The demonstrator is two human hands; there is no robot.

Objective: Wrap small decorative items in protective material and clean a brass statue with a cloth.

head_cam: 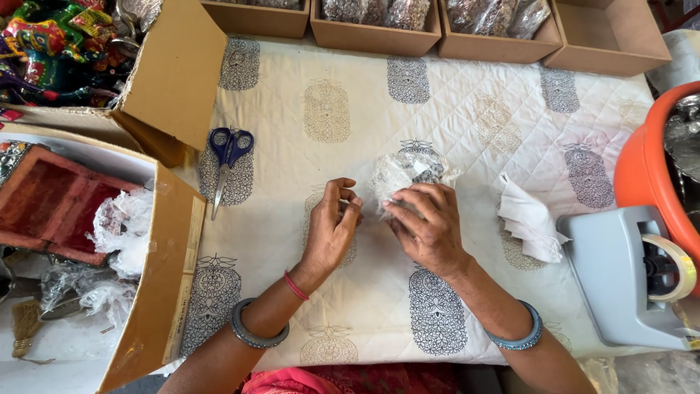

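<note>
Resting on the cream quilted cloth with printed motifs (pixel 452 117), the right hand (pixel 430 226) lies curled over the near edge of a small clear crinkled plastic bag of dark beads (pixel 407 172), fingers pinching it. The left hand (pixel 332 226) is half-closed just beside it, fingertips together; its contents cannot be told. Blue-handled scissors (pixel 227 157) lie well apart, left.

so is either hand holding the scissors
No, the scissors lie on the cloth, apart from the left hand and right hand, which hold a clear plastic bag.
</note>
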